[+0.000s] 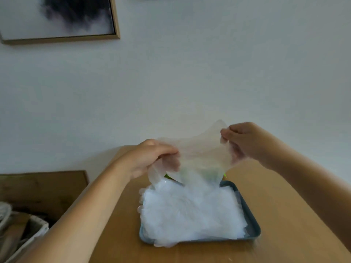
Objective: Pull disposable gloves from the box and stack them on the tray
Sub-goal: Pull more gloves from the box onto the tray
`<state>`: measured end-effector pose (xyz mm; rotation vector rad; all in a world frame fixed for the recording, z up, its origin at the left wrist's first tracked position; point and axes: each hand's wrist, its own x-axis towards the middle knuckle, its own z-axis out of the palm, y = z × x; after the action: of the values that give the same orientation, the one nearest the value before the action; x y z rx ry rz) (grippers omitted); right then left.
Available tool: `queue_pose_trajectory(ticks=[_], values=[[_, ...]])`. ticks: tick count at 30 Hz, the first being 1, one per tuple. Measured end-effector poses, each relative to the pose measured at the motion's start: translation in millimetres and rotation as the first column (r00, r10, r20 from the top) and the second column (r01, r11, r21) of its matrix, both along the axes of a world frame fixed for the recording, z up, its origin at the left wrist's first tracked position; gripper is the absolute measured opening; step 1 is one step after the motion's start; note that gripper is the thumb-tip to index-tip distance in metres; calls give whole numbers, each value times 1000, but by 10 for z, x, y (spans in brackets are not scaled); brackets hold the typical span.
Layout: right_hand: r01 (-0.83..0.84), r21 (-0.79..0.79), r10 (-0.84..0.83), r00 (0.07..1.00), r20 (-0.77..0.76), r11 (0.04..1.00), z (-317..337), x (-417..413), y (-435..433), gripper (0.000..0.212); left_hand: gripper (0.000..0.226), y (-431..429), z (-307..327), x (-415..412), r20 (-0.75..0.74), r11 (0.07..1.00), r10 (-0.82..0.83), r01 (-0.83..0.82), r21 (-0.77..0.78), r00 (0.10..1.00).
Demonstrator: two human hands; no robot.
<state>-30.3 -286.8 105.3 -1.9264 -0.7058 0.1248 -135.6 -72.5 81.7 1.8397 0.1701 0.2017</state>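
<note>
Evidently mid-transfer, both hands pinched 1 thin, clear plastic glove (pixel 199 150), the left hand (pixel 152 158) at its lower edge, the right hand (pixel 241 137) higher, stretched above the heaped blue-grey tray (pixel 250 217) on the wooden table (pixel 284 205). Next, it likely needed lowering flat onto the pile.

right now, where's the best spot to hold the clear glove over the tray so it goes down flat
By its two opposite edges, one from each side, as the left hand and right hand pinch it. The glove is thin, limp film; held at one point it would likely bunch, while two spread pinches hold it open above the pile on the tray.
</note>
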Motion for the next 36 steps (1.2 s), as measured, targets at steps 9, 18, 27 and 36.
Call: queue_pose_trajectory(ticks=[9, 18, 27, 36], values=[[32, -78, -56, 948, -314, 996, -649, -90, 119, 28, 71, 216, -148, 61, -364, 1000, 8, -15, -16, 932], [54, -206, -112, 953, -282, 977, -1248, 126, 116, 23, 3, 245, -694, 211, -612, 984, -48, 144, 108, 789], [22, -339, -79, 985, -156, 941, -1213, 187, -84, 17, 7, 246, -704, 470, -572, 988, -6, 92, 121, 820], [50, -517, -69, 997, -17, 854, -1282, 155, -166, 16, 24, 291, -725, 596, -400, 755, 370, -21, 655, 838]])
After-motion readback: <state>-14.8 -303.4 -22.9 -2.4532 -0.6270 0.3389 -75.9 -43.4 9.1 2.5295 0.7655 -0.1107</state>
